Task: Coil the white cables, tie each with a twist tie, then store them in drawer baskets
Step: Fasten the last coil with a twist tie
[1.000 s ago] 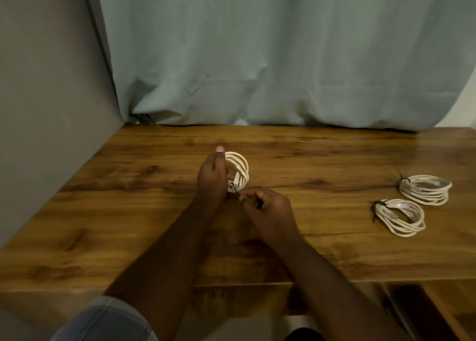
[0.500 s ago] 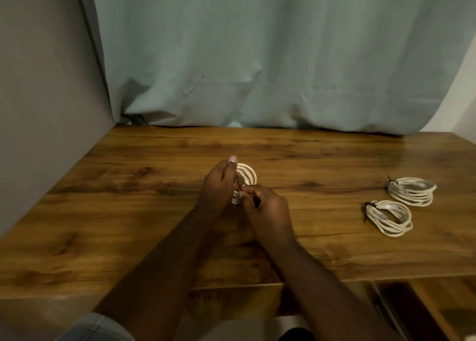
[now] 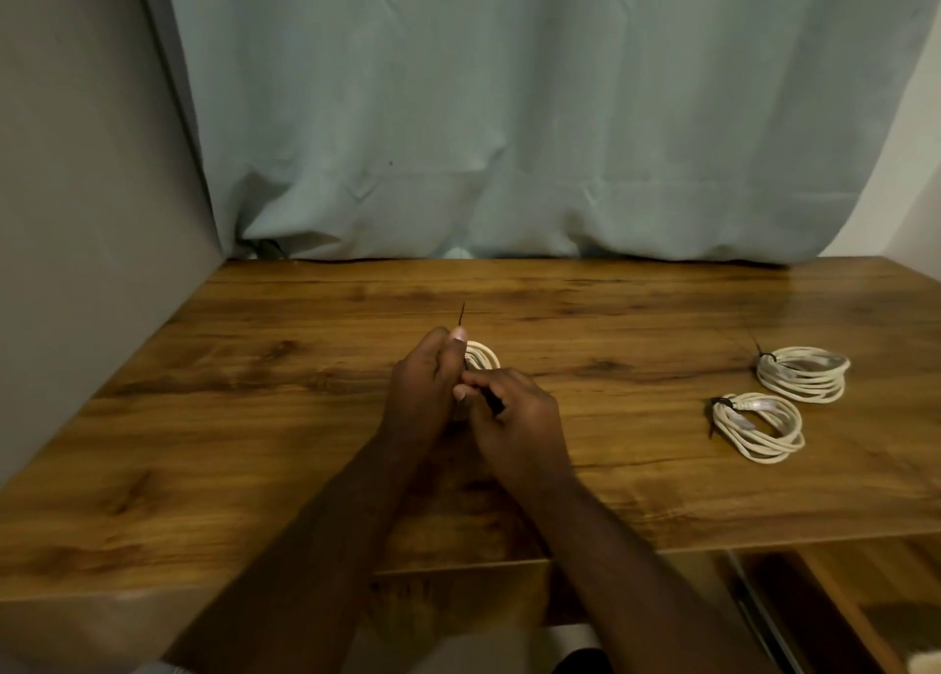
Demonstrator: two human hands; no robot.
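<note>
At the middle of the wooden table (image 3: 254, 419), my left hand (image 3: 425, 388) grips a coiled white cable (image 3: 483, 356), most of it hidden behind my fingers. A thin black twist tie (image 3: 462, 314) sticks up above my left thumb. My right hand (image 3: 514, 419) pinches the tie's other black end (image 3: 494, 404) right beside the coil. Two more coiled white cables lie at the right, each with a black tie: the far coil (image 3: 802, 379) and the near coil (image 3: 756, 426).
A pale blue-green curtain (image 3: 509, 113) hangs behind the table, and a grey wall (image 3: 76, 215) borders its left side. Below the table's front edge at the right, wooden drawer parts (image 3: 840, 602) show in shadow.
Both hands have come closer together over the coil. One end of the black tie now pokes up above my left thumb. The two coils at the right have not moved.
</note>
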